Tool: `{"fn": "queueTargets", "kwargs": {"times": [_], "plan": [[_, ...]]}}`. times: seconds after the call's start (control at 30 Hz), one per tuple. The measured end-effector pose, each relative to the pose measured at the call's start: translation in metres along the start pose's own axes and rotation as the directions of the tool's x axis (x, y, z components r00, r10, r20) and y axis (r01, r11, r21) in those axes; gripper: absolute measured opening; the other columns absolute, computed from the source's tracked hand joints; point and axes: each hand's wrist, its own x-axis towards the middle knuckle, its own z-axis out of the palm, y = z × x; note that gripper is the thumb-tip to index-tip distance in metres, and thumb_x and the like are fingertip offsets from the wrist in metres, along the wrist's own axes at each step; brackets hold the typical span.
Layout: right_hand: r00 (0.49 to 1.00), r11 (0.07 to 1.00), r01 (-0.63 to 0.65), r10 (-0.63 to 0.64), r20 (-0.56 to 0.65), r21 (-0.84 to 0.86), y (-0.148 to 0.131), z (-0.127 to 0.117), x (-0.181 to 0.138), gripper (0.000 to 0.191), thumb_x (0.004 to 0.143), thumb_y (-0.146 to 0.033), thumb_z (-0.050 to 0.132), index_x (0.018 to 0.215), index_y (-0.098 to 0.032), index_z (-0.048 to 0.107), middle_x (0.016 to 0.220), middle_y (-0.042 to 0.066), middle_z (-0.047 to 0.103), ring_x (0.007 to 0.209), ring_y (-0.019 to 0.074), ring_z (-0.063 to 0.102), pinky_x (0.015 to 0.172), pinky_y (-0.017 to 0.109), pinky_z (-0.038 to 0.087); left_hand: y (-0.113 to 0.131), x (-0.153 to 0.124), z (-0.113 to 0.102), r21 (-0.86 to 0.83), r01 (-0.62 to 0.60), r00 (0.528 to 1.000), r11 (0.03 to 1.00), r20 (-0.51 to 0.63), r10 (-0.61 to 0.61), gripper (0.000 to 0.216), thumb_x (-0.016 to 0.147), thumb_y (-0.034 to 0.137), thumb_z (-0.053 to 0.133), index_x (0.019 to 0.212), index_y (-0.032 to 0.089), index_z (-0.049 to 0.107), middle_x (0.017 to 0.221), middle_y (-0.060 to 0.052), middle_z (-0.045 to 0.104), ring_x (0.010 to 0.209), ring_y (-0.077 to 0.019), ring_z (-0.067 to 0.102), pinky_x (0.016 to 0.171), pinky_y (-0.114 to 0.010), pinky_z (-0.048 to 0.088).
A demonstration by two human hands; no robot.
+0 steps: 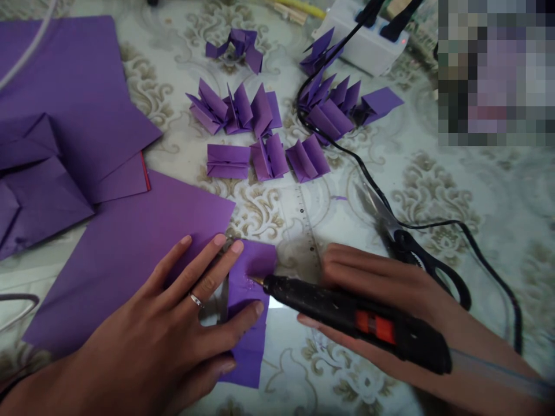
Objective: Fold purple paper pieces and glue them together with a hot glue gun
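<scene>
At lower centre of the frame, the left hand (173, 323) lies spread flat on a small folded purple paper piece (251, 352). The right hand (390, 289) is clamped around a black hot-glue gun (347, 312), its nozzle tip on that paper.

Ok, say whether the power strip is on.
On: a small red light glows on the power strip, with black plugs inserted.

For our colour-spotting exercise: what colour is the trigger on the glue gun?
Orange-red trigger on the black glue gun, seen best in the head view.
</scene>
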Motion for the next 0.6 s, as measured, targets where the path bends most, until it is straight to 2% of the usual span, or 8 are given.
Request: {"fn": "queueTargets", "kwargs": {"times": [0.07, 0.2, 0.27, 0.37, 0.5, 0.6], "plan": [[0.999, 1.000, 0.014, -0.014, 0.043, 0.008, 0.000, -0.001, 0.000, 0.016, 0.091, -0.017, 0.073, 0.084, -0.026, 0.063, 0.077, 0.000, 0.066, 0.073, 0.0208, 0.069, 0.065, 0.032, 0.057, 0.000, 0.000, 0.000, -0.006, 0.002, 1.000, 1.000, 0.008, -0.002, 0.064, 0.100, 0.058, 0.072, 0.158, 0.038, 0.054, 0.183, -0.013, 0.018, 0.172, -0.0342, 0.010, 0.138, -0.051, 0.001], [0.999, 0.999, -0.040, 0.040, -0.010, -0.013, 0.000, -0.002, 0.000, 0.023, 0.096, -0.023, 0.070, 0.078, -0.028, 0.056, 0.073, -0.001, 0.061, 0.067, 0.0203, 0.064, 0.056, 0.031, 0.052, 0.001, 0.000, 0.000, -0.015, 0.009, 1.000, 1.000, -0.002, -0.009, 0.061, 0.099, 0.059, 0.072, 0.155, 0.040, 0.057, 0.183, -0.011, 0.021, 0.172, -0.0329, 0.013, 0.138, -0.050, 0.002], [1.000, 1.000, -0.024, 0.024, -0.006, -0.002, 0.001, -0.002, 0.001, 0.026, 0.098, -0.022, 0.066, 0.076, -0.028, 0.054, 0.072, 0.000, 0.061, 0.066, 0.0204, 0.064, 0.056, 0.032, 0.052, 0.001, 0.000, -0.001, -0.017, 0.012, 1.000, 1.000, -0.011, -0.012, 0.059, 0.100, 0.059, 0.071, 0.154, 0.040, 0.057, 0.183, -0.010, 0.022, 0.172, -0.0321, 0.014, 0.138, -0.050, 0.003], [0.999, 1.000, 0.024, -0.024, 0.043, 0.001, 0.001, -0.004, 0.000, 0.021, 0.096, -0.018, 0.064, 0.077, -0.027, 0.057, 0.073, 0.000, 0.063, 0.067, 0.0201, 0.065, 0.057, 0.031, 0.053, 0.001, 0.000, -0.002, -0.018, 0.012, 1.000, 1.000, -0.001, -0.012, 0.058, 0.102, 0.059, 0.069, 0.156, 0.041, 0.056, 0.183, -0.010, 0.021, 0.172, -0.0317, 0.012, 0.138, -0.050, 0.003], [1.000, 0.996, -0.018, 0.018, -0.008, -0.084, 0.003, -0.010, 0.000, 0.021, 0.095, -0.020, 0.066, 0.077, -0.027, 0.057, 0.071, -0.001, 0.063, 0.063, 0.0186, 0.064, 0.054, 0.030, 0.052, 0.002, 0.000, -0.002, -0.011, 0.007, 1.000, 1.000, -0.009, -0.007, 0.060, 0.100, 0.059, 0.071, 0.155, 0.039, 0.058, 0.183, -0.009, 0.023, 0.172, -0.0323, 0.012, 0.138, -0.050, 0.003], [1.000, 0.998, -0.021, 0.021, 0.000, -0.065, 0.003, -0.011, 0.000, 0.019, 0.091, -0.018, 0.063, 0.075, -0.028, 0.056, 0.071, 0.001, 0.065, 0.064, 0.0201, 0.067, 0.052, 0.030, 0.053, 0.002, -0.001, -0.002, -0.021, 0.013, 1.000, 1.000, -0.022, -0.014, 0.060, 0.099, 0.059, 0.073, 0.154, 0.039, 0.058, 0.183, -0.007, 0.024, 0.172, -0.0318, 0.013, 0.139, -0.050, 0.003]]}}
